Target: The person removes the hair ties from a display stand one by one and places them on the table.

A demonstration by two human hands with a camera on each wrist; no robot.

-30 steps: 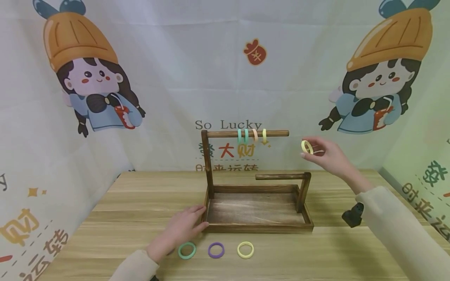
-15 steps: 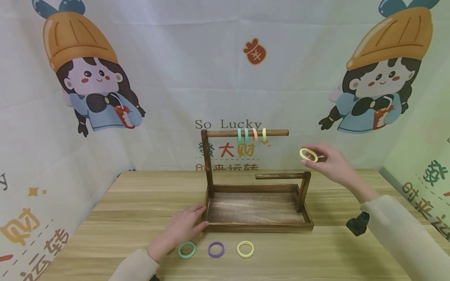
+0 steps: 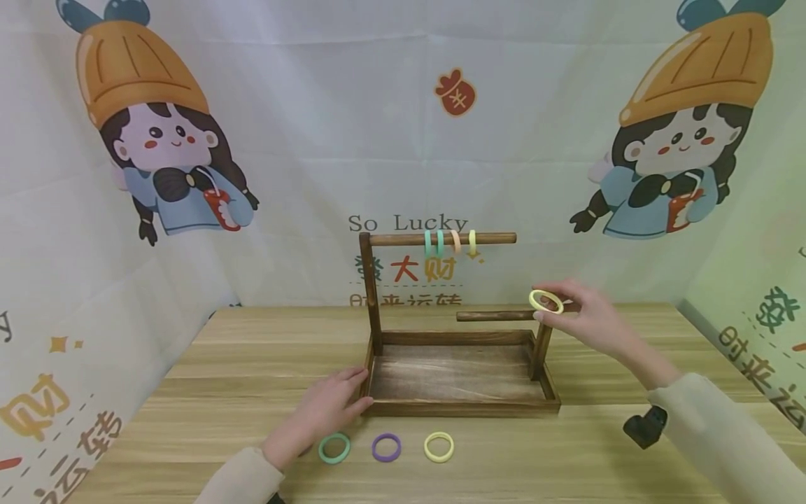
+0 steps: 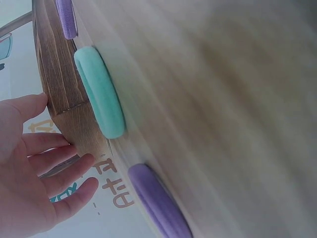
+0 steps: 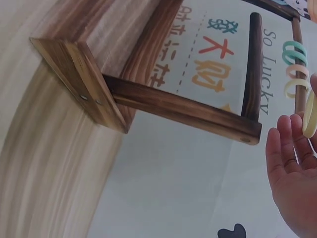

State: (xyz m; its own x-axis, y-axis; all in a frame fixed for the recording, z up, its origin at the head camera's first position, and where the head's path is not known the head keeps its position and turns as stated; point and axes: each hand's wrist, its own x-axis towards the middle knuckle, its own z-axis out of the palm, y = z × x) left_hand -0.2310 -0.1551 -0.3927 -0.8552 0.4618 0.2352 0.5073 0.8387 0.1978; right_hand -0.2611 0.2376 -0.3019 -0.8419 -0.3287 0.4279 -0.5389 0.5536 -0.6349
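My right hand (image 3: 588, 318) pinches a yellow ring (image 3: 546, 302) between thumb and fingers, in front of the short post's top in the head view. At the left end of the dark wooden tray rack (image 3: 462, 406), my left hand (image 3: 330, 406) touches the wall with its fingers extended. In the left wrist view those fingers (image 4: 64, 173) lie against the brown corner. From the rack's upper bar (image 3: 403, 240) hang two mint rings (image 3: 428, 243), a peach ring (image 3: 456, 241) and another yellow ring (image 3: 473, 242). The lower bar (image 3: 491, 316) carries no ring.
On the wooden table (image 3: 252, 364) in front of the rack lie a green ring (image 3: 334, 449), a purple ring (image 3: 386, 447) and a yellow ring (image 3: 439, 447). Part of another purple ring (image 4: 158, 203) shows nearer the left wrist. A printed cloth (image 3: 302, 140) hangs behind.
My right hand has lowered with the yellow ring, which has moved slightly left and turned from near upright to flatter. My left hand stays at the rack's end.
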